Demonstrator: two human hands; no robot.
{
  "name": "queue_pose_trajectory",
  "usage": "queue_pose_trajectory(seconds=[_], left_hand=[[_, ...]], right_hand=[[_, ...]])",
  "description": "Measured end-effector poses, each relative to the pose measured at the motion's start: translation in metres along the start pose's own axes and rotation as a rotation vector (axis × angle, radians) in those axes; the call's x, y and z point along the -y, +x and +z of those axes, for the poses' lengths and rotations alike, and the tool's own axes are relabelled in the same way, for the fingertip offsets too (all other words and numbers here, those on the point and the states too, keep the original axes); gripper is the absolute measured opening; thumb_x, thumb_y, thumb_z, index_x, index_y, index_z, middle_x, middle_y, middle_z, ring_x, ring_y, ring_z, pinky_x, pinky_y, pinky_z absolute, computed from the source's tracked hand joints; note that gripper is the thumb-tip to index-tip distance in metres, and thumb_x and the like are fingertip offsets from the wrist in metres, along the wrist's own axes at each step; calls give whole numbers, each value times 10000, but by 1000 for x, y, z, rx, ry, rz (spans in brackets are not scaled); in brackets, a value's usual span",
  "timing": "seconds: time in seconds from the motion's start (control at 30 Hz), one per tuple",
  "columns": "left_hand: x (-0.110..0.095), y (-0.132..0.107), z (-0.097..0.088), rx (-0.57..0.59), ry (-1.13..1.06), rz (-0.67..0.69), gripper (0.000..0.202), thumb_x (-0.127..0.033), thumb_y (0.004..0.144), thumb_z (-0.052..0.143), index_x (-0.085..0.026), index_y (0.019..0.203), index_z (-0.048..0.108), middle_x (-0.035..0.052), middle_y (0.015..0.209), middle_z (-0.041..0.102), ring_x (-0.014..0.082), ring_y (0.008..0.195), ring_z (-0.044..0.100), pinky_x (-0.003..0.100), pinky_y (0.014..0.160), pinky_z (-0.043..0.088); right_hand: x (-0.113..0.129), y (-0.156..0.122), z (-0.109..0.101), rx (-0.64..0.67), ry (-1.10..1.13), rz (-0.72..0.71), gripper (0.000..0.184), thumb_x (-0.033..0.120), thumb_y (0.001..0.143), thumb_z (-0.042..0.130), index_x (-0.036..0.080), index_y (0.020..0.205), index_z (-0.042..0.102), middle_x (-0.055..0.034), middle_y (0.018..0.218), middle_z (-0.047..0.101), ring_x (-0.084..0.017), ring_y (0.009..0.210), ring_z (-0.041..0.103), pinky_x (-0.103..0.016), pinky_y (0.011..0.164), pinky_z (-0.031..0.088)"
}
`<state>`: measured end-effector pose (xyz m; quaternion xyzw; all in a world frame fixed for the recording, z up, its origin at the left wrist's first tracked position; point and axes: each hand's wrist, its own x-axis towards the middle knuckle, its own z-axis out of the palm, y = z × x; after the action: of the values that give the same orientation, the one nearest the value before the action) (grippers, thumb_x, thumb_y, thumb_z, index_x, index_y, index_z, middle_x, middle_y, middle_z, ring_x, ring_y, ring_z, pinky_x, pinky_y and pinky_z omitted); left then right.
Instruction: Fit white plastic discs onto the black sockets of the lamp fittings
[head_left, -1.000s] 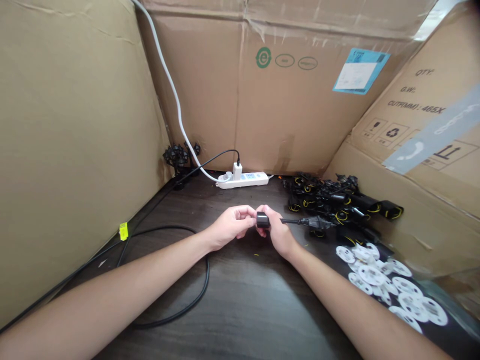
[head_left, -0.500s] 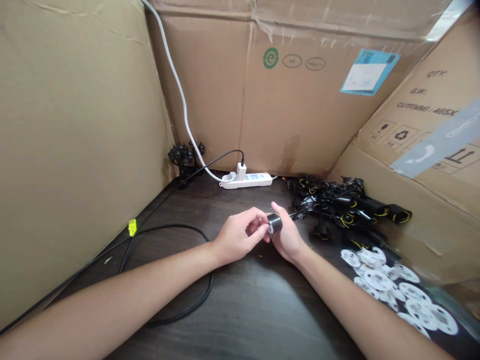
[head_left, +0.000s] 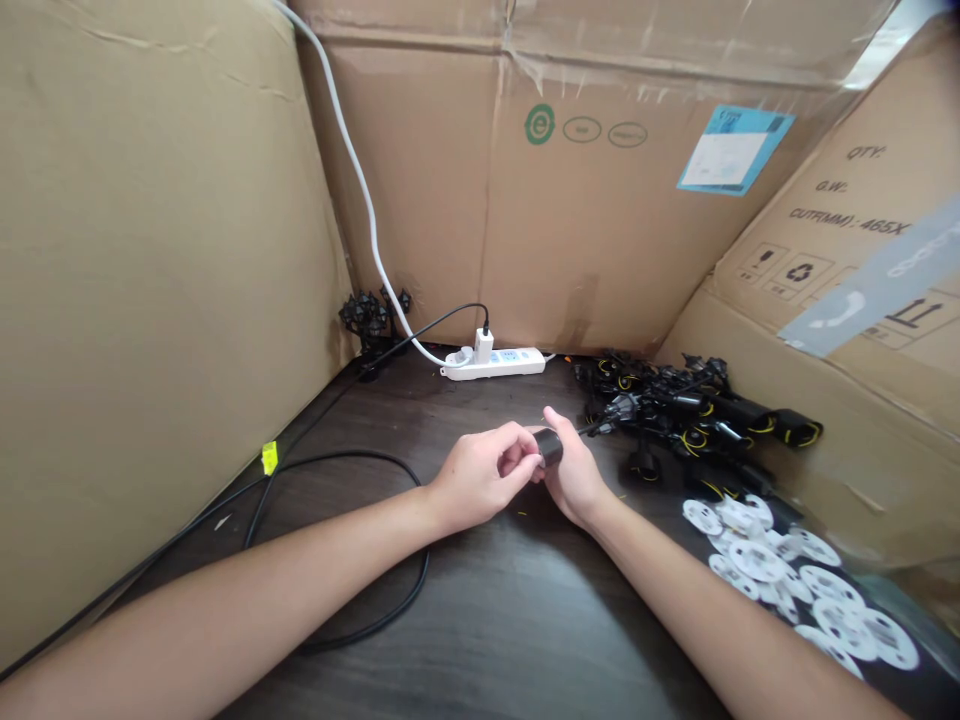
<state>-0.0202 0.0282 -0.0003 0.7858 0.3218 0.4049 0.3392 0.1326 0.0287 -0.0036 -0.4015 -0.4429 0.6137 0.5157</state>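
A short black cylindrical cord fitting (head_left: 550, 447) sits between my two hands, above the dark wooden table (head_left: 495, 590). My left hand (head_left: 486, 473) pinches its left end, and my right hand (head_left: 574, 472) holds it from below and the right. A thin black cord runs from it to a black plug (head_left: 619, 406) at the edge of a heap of black cord fittings with yellow ties (head_left: 686, 415). My hands partly hide the cylinder.
White perforated plastic discs (head_left: 757, 562) lie scattered at front right. A white power strip (head_left: 493, 364) stands at the back, with a white cable and a charger. A looped black cable (head_left: 352, 455) lies left. Cardboard panels wall three sides.
Over the last second my hands moved right and turned the cylinder, and the plug went from beside my right hand into the heap. The last half second shows almost no change.
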Motion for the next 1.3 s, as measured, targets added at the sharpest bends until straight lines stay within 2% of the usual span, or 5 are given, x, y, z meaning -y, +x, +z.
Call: queue_pose_trajectory(seconds=[0.3, 0.67, 0.87, 1.03, 1.3], left_hand=[[3, 0, -4, -26, 121, 102, 394, -214, 875, 577, -250, 1267, 566, 22, 1055, 561, 95, 643, 512, 242, 625, 439], [12, 4, -7, 47, 38, 104, 255, -206, 917, 492, -204, 1155, 585, 30, 987, 565, 154, 777, 602, 284, 751, 489], [14, 5, -6, -154, 83, -34, 111, -308, 961, 507, -206, 1004, 520, -3, 862, 585, 155, 746, 547, 273, 700, 432], [16, 5, -7, -72, -44, -24, 216, -361, 1013, 445, -199, 1140, 508, 13, 918, 634, 165, 795, 599, 285, 754, 470], [15, 7, -8, -44, -41, 73, 366, -300, 993, 443, -175, 1333, 500, 110, 1239, 647, 245, 1093, 625, 379, 996, 485]], right_hand=[[4, -2, -4, 202, -80, 73, 618, 754, 871, 482, 211, 581, 535, 6, 463, 469, -148, 440, 456, -271, 456, 403], [-2, 1, -4, 195, -146, 65, 713, 834, 859, 431, 205, 535, 519, 21, 426, 435, -118, 403, 409, -255, 446, 398], [-9, -3, -2, 53, -289, -181, 571, 741, 828, 615, 203, 652, 543, 22, 543, 493, -117, 450, 435, -235, 417, 338], [-13, -7, -2, -26, -491, -403, 499, 620, 980, 507, 206, 706, 552, 10, 612, 503, -136, 533, 447, -261, 495, 356], [-17, -5, -5, -34, -603, -470, 432, 564, 1034, 431, 223, 777, 494, 31, 644, 473, -136, 552, 428, -254, 520, 353]])
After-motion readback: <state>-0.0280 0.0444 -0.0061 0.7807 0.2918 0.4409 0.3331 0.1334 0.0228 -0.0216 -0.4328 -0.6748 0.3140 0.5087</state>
